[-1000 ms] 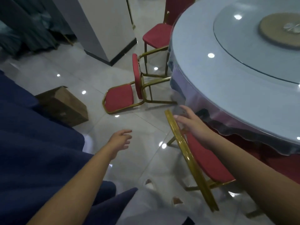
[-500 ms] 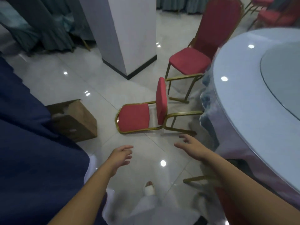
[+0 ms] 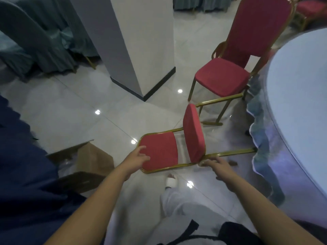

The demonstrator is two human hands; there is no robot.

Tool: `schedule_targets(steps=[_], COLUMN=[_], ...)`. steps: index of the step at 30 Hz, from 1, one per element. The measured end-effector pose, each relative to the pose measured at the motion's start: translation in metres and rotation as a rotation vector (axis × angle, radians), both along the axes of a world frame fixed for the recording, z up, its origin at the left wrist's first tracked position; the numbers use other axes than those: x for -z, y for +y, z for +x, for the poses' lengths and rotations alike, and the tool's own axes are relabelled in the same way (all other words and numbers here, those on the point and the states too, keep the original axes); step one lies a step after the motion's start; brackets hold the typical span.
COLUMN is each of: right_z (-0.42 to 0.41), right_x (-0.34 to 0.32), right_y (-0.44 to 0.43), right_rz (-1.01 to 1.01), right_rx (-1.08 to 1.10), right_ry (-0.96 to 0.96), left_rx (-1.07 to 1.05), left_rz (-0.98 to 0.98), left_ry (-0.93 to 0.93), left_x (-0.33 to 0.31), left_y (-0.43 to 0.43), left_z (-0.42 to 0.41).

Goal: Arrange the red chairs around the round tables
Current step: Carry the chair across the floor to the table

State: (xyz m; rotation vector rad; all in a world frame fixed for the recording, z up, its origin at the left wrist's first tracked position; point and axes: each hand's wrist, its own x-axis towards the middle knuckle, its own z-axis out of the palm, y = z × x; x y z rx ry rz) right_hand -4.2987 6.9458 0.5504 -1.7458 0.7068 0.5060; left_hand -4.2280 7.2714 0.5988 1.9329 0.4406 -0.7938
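A red chair with a gold frame lies tipped on its back on the tiled floor (image 3: 159,152), its seat (image 3: 193,133) standing on edge and its legs pointing right toward the round table (image 3: 300,103). My left hand (image 3: 137,159) reaches over the near left corner of the flat backrest with fingers spread, touching or just above it. My right hand (image 3: 217,165) has straight fingers at the gold frame where seat and leg meet. A second red chair (image 3: 223,76) stands upright beside the table, just behind the fallen one.
A white pillar (image 3: 141,41) stands behind the chairs. An open cardboard box (image 3: 92,160) sits on the floor at my left, beside dark blue cloth (image 3: 21,174). Teal draped furniture (image 3: 35,41) fills the far left. Another red chair (image 3: 311,7) shows at top right.
My right hand let go of the gold back of another chair by the table. I moved toward the fallen chair, and both hands reached forward to it.
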Motion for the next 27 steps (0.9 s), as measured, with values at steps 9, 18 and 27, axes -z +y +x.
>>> schedule_targets(steps=[9, 18, 27], right_z=[0.179, 0.199, 0.169], right_x=[0.017, 0.041, 0.075], right_y=[0.042, 0.040, 0.170], right_rz=[0.057, 0.058, -0.032], right_rx=[0.111, 0.551, 1.065], right_ry=[0.043, 0.095, 0.300], left_rx=[0.142, 0.497, 1.016], left_rz=[0.083, 0.260, 0.183], left_ry=[0.084, 0.226, 0.167], left_x=[-0.008, 0.022, 0.108], left_y=[0.014, 0.003, -0.033], left_z=[0.181, 0.319, 0.440])
